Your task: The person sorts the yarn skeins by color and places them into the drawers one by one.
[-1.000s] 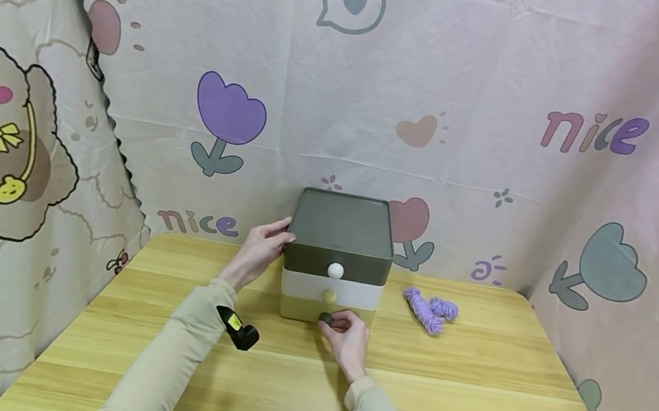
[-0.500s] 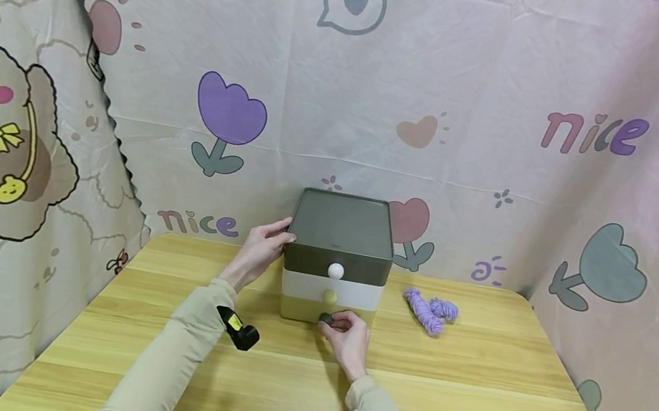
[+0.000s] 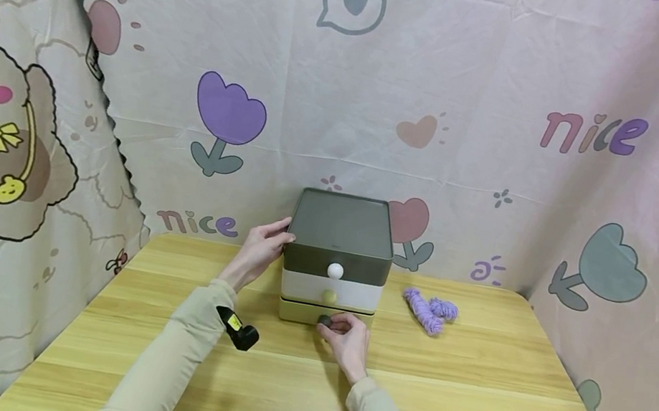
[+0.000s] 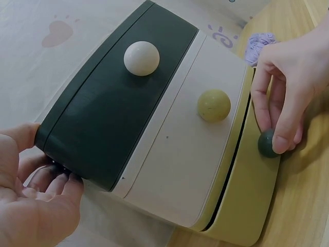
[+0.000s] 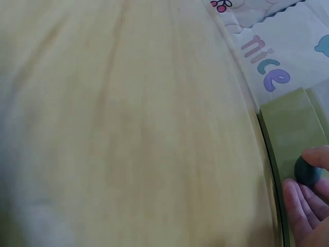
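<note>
A small three-tier drawer box (image 3: 343, 222) stands on the wooden table, dark green on top, white in the middle and olive at the bottom. Its round knobs are white (image 4: 142, 58), olive and dark green. My left hand (image 3: 260, 248) holds the box's upper left side, thumb at the top edge and fingers curled against the side. With thumb and fingers, my right hand (image 3: 348, 339) pinches the dark green knob (image 4: 267, 143) of the bottom drawer (image 4: 241, 206). That drawer sits slightly forward, and a thin dark gap shows above it.
Two twisted bundles of purple yarn (image 3: 426, 312) lie on the table (image 3: 466, 403) to the right of the box. A patterned cloth (image 3: 348, 92) hangs close behind the box and along both sides.
The bottom drawer has come slightly forward, opening a dark gap beneath the white tier. My right hand has shifted slightly toward me with the knob; my left hand stays in place.
</note>
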{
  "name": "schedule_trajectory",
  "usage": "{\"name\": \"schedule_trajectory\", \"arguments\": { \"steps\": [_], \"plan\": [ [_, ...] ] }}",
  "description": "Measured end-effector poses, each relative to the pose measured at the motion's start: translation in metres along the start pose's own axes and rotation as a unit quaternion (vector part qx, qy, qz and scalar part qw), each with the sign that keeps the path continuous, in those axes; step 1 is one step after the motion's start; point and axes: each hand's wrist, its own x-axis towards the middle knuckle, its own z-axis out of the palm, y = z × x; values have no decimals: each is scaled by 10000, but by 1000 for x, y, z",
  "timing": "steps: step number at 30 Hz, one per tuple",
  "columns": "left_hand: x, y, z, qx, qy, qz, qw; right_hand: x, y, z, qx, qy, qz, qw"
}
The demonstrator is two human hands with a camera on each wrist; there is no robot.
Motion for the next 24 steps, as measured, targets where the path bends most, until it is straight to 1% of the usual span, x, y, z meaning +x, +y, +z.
{"name": "schedule_trajectory", "arguments": {
  "steps": [3, 11, 18, 24],
  "plan": [
    [1, 1, 1, -32, 29, -111, 9999, -3, -2, -1, -32, -40, 19, 10000],
    [2, 1, 1, -38, 25, -109, 9999, -10, -4, -6, -65, -111, -30, 9999],
    [1, 1, 0, 37, 71, -145, 9999, -16, -5, -12, -107, -349, -43, 9993],
    [1, 2, 1, -63, 1, -77, 10000, -21, -6, -15, -58, -488, -110, 9987]
  ]
}}
